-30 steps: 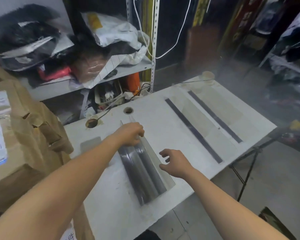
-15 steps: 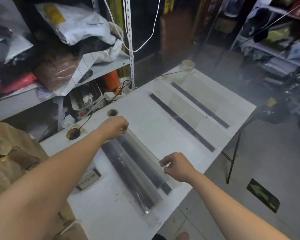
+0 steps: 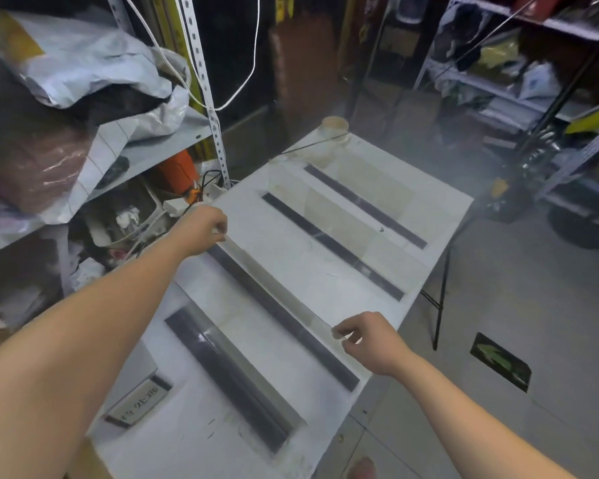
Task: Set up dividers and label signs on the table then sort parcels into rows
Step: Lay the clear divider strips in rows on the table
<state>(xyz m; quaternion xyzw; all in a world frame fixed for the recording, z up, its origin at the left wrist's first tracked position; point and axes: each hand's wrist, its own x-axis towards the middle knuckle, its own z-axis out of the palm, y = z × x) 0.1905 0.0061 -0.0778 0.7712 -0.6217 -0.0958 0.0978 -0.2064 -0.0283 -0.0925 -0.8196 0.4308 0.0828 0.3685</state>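
**Left hand** point(image 3: 203, 229): fingers are curling over and gripping the far end of the top edge of a clear plastic divider panel with a dark grey base strip point(image 3: 281, 316).

**Right hand** point(image 3: 370, 344): thumb and forefinger are pinching the near end of the same top edge, with the other fingers loosely bent. The panel is standing roughly upright between the two hands. Its base strip is running diagonally across the white tabletop point(image 3: 325, 281). Whether the strip is touching the surface cannot be told.

**Second divider** point(image 3: 229, 378), same clear plastic and dark strip: it is resting on the tabletop under the line of the left forearm, to the left of the right hand. It is lying parallel to the held panel and apart from it.

**Third divider** point(image 3: 332, 247) and **fourth divider** point(image 3: 363, 205): both are standing beyond the right hand with their clear panels upright, parallel to each other. The fourth is standing farther off.

**Grey-framed label sign with dark characters** point(image 3: 137, 404): it is lying flat on the tabletop just beside the left forearm, well behind the left hand.

**Tan tape roll** point(image 3: 334, 124): it is sitting at the table's far corner, well beyond both hands.

**White and grey plastic mailer bags** point(image 3: 83, 63): they are lying heaped on metal shelving to the left of the left hand.

**Green-and-black floor sticker** point(image 3: 500, 361): it is lying on the floor to the right of the right hand.
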